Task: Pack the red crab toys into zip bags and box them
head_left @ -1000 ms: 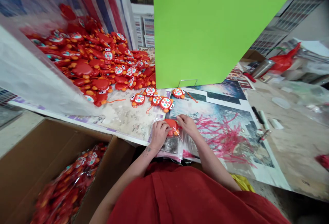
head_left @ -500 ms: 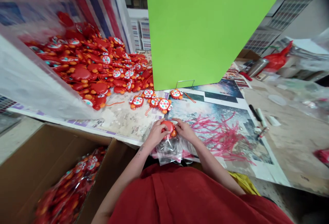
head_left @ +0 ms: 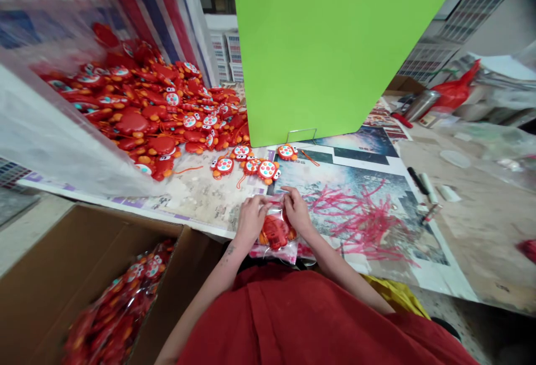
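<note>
Close to the table's front edge, a red crab-shaped toy (head_left: 277, 232) with orange feet lies inside a clear plastic bag (head_left: 275, 212). My left hand (head_left: 252, 217) pinches the bag's upper edge from the left. From the right, my right hand (head_left: 296, 209) grips the same edge, its fingers closed. Just beyond my hands, several loose toys (head_left: 267, 170) show white faces with coloured dots, and some have orange cords. Another toy (head_left: 287, 152) sits by a wire stand, its cord stretched to the right.
A large heap of toys (head_left: 167, 114) spills from a striped sack at left. Below it stands a cardboard box (head_left: 84, 231) with bagged toys. A green board (head_left: 335, 47) rises behind. Pink strips (head_left: 368, 222) and markers (head_left: 419, 183) lie to the right.
The toy has gone from between my fingers down into the clear bag, nearer my body. Both hands have shifted to the bag's upper edge.
</note>
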`<state>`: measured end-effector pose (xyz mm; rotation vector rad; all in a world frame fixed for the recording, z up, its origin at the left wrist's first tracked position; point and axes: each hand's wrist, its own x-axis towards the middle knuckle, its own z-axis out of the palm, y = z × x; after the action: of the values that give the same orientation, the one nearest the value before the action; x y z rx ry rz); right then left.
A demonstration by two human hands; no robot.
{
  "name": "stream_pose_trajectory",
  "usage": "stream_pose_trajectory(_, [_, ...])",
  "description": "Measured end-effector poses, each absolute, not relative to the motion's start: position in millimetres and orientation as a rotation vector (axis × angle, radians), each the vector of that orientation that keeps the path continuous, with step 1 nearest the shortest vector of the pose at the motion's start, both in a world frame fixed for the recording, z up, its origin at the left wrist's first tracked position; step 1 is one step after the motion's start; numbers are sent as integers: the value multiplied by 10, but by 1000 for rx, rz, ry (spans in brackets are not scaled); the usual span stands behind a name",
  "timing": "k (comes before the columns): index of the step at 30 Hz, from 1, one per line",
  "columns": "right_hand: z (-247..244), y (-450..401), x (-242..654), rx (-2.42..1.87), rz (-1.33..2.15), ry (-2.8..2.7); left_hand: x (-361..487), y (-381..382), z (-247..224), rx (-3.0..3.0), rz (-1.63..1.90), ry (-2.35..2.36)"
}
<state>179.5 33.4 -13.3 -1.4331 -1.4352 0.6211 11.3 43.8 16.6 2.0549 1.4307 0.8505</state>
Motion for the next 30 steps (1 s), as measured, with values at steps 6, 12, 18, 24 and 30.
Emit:
stream_pose_trajectory(6, [-128, 315, 1801, -1355, 710, -1299, -33, 465, -52, 1383, 964, 1290])
stream_pose_trajectory(12, [-59, 320, 1828, -1391, 529, -1364, 28, 376, -97, 1144, 880, 1106])
stream_pose_trajectory(18, [115, 311, 1806, -1276, 259, -1813, 88, 387, -23, 1158, 883, 1141])
stream_pose_trajectory(24, [179, 308, 1603, -1225, 184, -2018, 97, 373, 43, 1517, 898, 1153])
stream_pose_trajectory(30, [215, 322, 1559, -1240, 44, -2111, 76, 351, 174, 1825, 733, 1297])
